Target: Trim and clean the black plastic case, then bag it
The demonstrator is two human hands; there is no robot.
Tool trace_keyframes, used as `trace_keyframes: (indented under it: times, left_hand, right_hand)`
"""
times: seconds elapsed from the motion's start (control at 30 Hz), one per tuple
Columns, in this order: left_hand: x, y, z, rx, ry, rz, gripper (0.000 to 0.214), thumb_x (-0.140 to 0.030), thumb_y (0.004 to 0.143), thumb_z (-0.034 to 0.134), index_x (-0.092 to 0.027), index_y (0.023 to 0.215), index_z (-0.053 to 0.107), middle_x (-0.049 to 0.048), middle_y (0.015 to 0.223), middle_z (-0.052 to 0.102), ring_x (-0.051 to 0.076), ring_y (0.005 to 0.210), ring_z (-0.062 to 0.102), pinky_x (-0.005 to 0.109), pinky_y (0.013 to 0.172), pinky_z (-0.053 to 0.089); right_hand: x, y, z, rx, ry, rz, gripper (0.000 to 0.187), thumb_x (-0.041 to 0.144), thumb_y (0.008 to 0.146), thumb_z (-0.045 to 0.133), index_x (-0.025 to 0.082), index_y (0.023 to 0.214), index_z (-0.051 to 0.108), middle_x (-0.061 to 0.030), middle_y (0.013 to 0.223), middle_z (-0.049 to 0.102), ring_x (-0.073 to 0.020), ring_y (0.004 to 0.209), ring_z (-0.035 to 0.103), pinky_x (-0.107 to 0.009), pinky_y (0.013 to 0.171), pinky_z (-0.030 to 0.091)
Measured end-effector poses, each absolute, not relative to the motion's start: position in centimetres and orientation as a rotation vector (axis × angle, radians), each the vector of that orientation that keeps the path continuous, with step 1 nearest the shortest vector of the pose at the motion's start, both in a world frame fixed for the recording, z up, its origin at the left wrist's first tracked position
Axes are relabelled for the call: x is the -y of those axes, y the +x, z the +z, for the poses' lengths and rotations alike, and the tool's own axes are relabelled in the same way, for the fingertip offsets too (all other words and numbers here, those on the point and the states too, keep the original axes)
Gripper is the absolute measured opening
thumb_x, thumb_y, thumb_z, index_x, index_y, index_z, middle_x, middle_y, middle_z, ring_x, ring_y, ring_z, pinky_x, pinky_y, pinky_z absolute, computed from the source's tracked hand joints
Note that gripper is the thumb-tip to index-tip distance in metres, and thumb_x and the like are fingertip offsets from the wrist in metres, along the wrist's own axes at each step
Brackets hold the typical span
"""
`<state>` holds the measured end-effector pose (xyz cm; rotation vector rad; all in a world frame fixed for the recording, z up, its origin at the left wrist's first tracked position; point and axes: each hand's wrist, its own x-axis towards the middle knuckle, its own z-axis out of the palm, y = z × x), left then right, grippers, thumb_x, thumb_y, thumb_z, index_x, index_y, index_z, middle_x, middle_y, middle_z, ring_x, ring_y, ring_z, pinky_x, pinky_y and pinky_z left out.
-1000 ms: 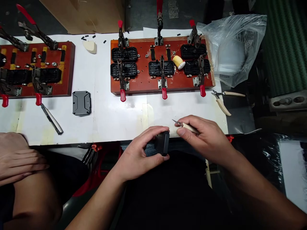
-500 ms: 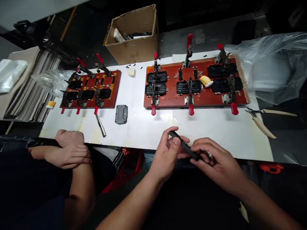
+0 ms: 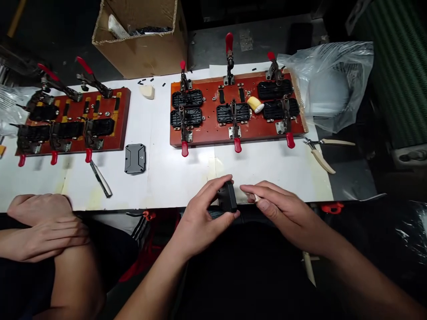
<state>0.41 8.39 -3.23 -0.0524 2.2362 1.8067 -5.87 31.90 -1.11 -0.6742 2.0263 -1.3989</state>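
Note:
My left hand [image 3: 203, 218] grips a small black plastic part [image 3: 227, 197] at the near edge of the white table [image 3: 267, 171], held on edge between thumb and fingers. My right hand [image 3: 283, 212] is just right of it, fingers closed around a thin cream-handled knife [image 3: 256, 198]; only a bit of its handle shows by my fingertips. Both hands hover over the table's front edge, almost touching each other.
A red-brown clamp fixture [image 3: 233, 106] with black parts and a yellow roll [image 3: 255, 104] lies beyond my hands; a second fixture [image 3: 70, 122] sits left. A loose black cover [image 3: 135, 158], a blade tool [image 3: 101, 180], pliers [image 3: 322, 149], a plastic bag [image 3: 328, 80], a cardboard box [image 3: 143, 35]. Another person's folded hands [image 3: 43, 226] rest at left.
The view swung left and up, then back. The black part went from held flat between both hands to upright in my left hand; my right hand drew slightly away.

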Motion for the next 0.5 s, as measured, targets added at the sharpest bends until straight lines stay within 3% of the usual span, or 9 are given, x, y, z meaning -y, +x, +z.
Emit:
trace_keyframes:
  times: [0.17,0.5]
  left_hand:
    - [-8.36,0.35,-2.67,-2.084,-0.060,1.896,0.067,-0.015,0.093,0.072,-0.036,0.152,0.049,0.0054,0.154,0.053,0.026,0.143,0.053,0.042,0.122,0.044]
    - [-8.35,0.52,-2.70,-2.060,-0.074,1.903,0.065,-0.013,0.091,0.074,-0.035,0.149,0.054,0.0065,0.152,0.053,0.028,0.142,0.053,0.044,0.122,0.044]
  right_hand:
    - [-32.60,-6.45,-0.34,-2.139,-1.031,-1.323,0.040,0.017,0.107,0.056,0.024,0.146,0.060,-0.0058,0.112,0.072,-0.0185,0.100,0.066,-0.032,0.088,0.053]
    - [-32.02,-6.42,-0.76,-2.134,-1.108,-1.296,0.040,0.017,0.106,0.057,0.027,0.145,0.060,-0.0065,0.116,0.073,-0.0213,0.104,0.068,-0.037,0.089,0.055]
